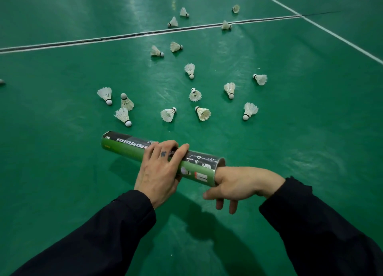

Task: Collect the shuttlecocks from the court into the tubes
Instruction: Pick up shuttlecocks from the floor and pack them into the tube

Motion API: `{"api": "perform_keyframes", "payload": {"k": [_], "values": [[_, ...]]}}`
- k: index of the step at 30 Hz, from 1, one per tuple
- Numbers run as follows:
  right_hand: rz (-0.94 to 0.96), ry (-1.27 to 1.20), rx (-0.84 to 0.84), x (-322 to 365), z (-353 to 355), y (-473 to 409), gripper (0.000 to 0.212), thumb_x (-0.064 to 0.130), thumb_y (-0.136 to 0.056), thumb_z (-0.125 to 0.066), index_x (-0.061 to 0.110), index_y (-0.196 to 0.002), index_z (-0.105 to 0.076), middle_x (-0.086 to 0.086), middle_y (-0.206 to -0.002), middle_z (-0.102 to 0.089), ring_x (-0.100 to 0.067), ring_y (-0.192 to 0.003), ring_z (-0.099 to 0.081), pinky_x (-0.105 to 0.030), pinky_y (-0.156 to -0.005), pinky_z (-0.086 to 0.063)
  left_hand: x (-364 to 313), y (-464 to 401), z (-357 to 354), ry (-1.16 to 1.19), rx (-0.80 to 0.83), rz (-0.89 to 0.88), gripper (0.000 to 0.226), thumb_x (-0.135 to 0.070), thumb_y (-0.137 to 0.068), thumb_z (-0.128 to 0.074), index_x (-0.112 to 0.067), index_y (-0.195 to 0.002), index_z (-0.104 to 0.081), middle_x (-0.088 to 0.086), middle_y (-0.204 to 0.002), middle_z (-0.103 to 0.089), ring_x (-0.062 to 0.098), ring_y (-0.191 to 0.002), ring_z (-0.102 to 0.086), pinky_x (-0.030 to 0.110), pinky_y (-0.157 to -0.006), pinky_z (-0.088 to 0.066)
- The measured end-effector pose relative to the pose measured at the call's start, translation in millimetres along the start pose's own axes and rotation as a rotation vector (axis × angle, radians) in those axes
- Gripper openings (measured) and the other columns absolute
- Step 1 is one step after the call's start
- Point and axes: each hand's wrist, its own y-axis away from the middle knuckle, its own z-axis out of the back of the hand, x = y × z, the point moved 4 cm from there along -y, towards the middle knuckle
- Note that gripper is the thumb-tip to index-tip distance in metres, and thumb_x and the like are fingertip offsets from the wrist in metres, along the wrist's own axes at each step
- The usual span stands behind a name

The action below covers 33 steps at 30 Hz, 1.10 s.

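Note:
A green and black shuttlecock tube (124,145) is held level above the court, and my left hand (159,170) grips it round the middle. My right hand (242,182) is at the tube's open right end with one or two fingers pushed inside. Its thumb and other fingers hang loosely below. What is inside the tube is hidden. Several white feather shuttlecocks lie scattered on the green floor beyond the tube. The closest are a shuttlecock (168,114), a second one (203,113) to its right and a third (123,115) at the left.
A white court line (124,36) with a dark seam runs across the far floor, and a second white line (342,37) slants down at the right. More shuttlecocks lie past the far line (173,22). Another shuttlecock sits at the left edge (1,81).

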Motion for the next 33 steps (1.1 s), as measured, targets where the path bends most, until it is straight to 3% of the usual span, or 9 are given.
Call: {"api": "perform_keyframes", "payload": {"k": [2,6,10,13,18,20,23,30,33], "values": [[0.125,-0.179,-0.086,6,-1,0,0.062,0.015,-0.098,-0.067,0.034,-0.149,-0.038,0.011,-0.103,-0.065,-0.014,-0.073,-0.071,-0.034,-0.058,-0.062,7,1,3,0.008,0.011,0.045,0.078,-0.025,-0.073,-0.079,-0.018,-0.143,-0.045,0.013,-0.128,-0.052,0.034,-0.115,-0.052,0.051,-0.108,-0.037],[0.26,-0.369,-0.345,15,8,9,0.021,0.007,-0.099,-0.063,0.024,-0.111,-0.061,0.001,-0.123,-0.065,-0.021,-0.059,-0.066,-0.039,-0.052,-0.059,24,2,14,0.095,-0.004,0.242,0.081,-0.024,-0.072,-0.084,-0.019,-0.142,-0.043,0.013,-0.127,-0.052,0.037,-0.11,-0.056,0.051,-0.103,-0.041],[0.164,-0.127,-0.131,36,-4,7,0.043,0.006,-0.103,-0.049,0.022,-0.143,-0.048,0.002,-0.117,-0.059,-0.019,-0.068,-0.072,-0.038,-0.054,-0.061,19,10,27,0.081,-0.036,0.144,0.082,-0.021,-0.071,-0.083,-0.019,-0.141,-0.041,0.014,-0.127,-0.054,0.036,-0.114,-0.054,0.056,-0.108,-0.041],[0.108,-0.175,-0.048,46,-12,2,0.06,0.006,-0.102,-0.053,0.025,-0.156,-0.032,0.001,-0.127,-0.054,-0.021,-0.077,-0.074,-0.033,-0.053,-0.061,19,17,40,0.014,-0.07,0.09,0.078,-0.021,-0.071,-0.082,-0.017,-0.14,-0.044,0.014,-0.125,-0.054,0.032,-0.115,-0.051,0.056,-0.111,-0.039],[0.159,-0.275,0.113,64,-26,0,0.067,0.015,-0.099,-0.066,0.036,-0.153,-0.032,0.008,-0.134,-0.058,-0.028,-0.091,-0.075,-0.036,-0.063,-0.063,35,36,49,-0.045,-0.003,0.061,0.078,-0.024,-0.073,-0.077,-0.018,-0.142,-0.042,0.013,-0.128,-0.052,0.034,-0.12,-0.053,0.054,-0.115,-0.035],[0.242,-0.387,-0.005,70,-27,-4,0.057,0.009,-0.097,-0.067,0.032,-0.145,-0.046,0.001,-0.138,-0.063,-0.028,-0.087,-0.074,-0.042,-0.071,-0.063,49,41,51,-0.014,-0.001,0.133,0.078,-0.025,-0.075,-0.078,-0.019,-0.142,-0.041,0.013,-0.129,-0.054,0.035,-0.119,-0.055,0.054,-0.113,-0.039],[0.308,-0.526,-0.189,78,-24,-4,0.04,0.002,-0.098,-0.062,0.019,-0.133,-0.059,0.007,-0.133,-0.067,-0.023,-0.067,-0.067,-0.038,-0.061,-0.061,69,42,56,0.036,-0.03,0.22,0.076,-0.026,-0.076,-0.081,-0.017,-0.141,-0.042,0.014,-0.128,-0.056,0.037,-0.113,-0.057,0.052,-0.107,-0.043],[0.066,-0.271,0.0,121,-41,-9,0.054,0.011,-0.101,-0.061,0.037,-0.142,-0.036,0.003,-0.137,-0.054,-0.027,-0.08,-0.074,-0.032,-0.054,-0.061,78,45,70,0.043,-0.118,0.034,0.077,-0.022,-0.072,-0.078,-0.018,-0.14,-0.042,0.012,-0.124,-0.052,0.032,-0.114,-0.052,0.055,-0.112,-0.038],[0.026,-0.315,0.046,137,-35,-12,0.048,0.016,-0.099,-0.066,0.039,-0.136,-0.046,0.004,-0.128,-0.06,-0.031,-0.081,-0.074,-0.034,-0.054,-0.061,87,49,77,0.064,-0.137,0.051,0.078,-0.02,-0.072,-0.079,-0.018,-0.141,-0.043,0.013,-0.126,-0.053,0.033,-0.118,-0.053,0.055,-0.113,-0.037]]}}
